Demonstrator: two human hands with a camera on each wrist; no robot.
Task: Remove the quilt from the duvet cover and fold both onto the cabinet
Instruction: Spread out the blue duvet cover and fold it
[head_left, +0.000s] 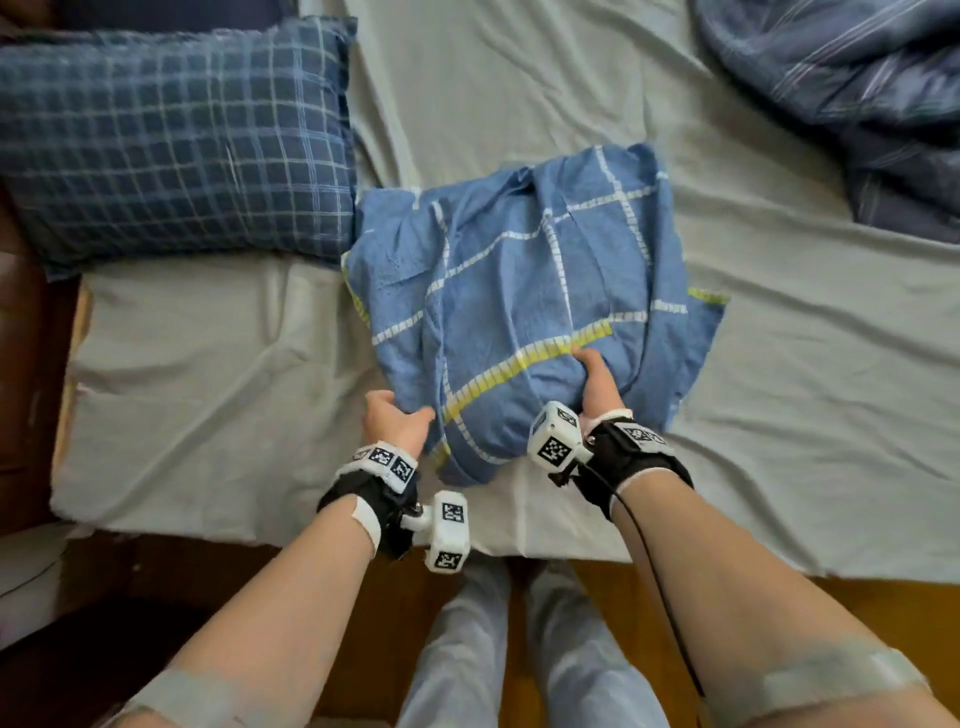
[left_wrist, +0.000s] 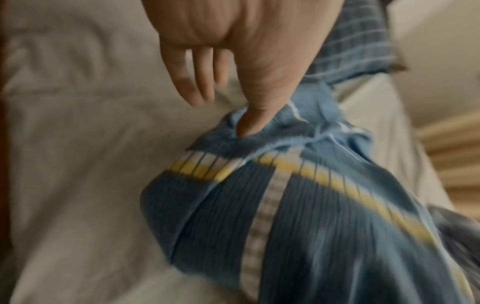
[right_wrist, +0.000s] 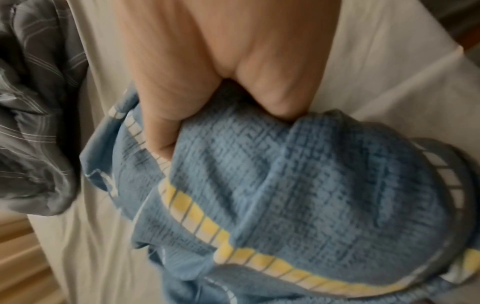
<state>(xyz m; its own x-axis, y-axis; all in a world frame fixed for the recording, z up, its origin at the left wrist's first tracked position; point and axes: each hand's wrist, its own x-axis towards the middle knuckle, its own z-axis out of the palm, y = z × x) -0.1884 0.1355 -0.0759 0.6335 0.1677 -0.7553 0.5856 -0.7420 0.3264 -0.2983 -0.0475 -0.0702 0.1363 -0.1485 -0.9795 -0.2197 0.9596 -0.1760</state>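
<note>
A folded blue checked quilt (head_left: 519, 270) with white and yellow stripes lies mid-bed on the grey sheet (head_left: 208, 389). My left hand (head_left: 397, 421) is at its near left corner. In the left wrist view the left hand (left_wrist: 233, 82) has its thumb dug into a bunched fold of the quilt (left_wrist: 324, 226), and three fingers hang free. My right hand (head_left: 597, 384) grips the near right part. In the right wrist view the right hand (right_wrist: 197, 98) has its fingers tucked under the quilt (right_wrist: 311, 185) and its thumb on top. The dark striped duvet cover (head_left: 857, 104) lies crumpled at the far right.
A dark blue plaid pillow (head_left: 171, 145) sits at the left, touching the quilt's far left corner. Dark brown wooden furniture (head_left: 21, 364) stands beyond the bed's left end. I stand on a wooden floor (head_left: 597, 597) at the bed's near edge. The duvet cover (right_wrist: 33, 123) shows beside the quilt.
</note>
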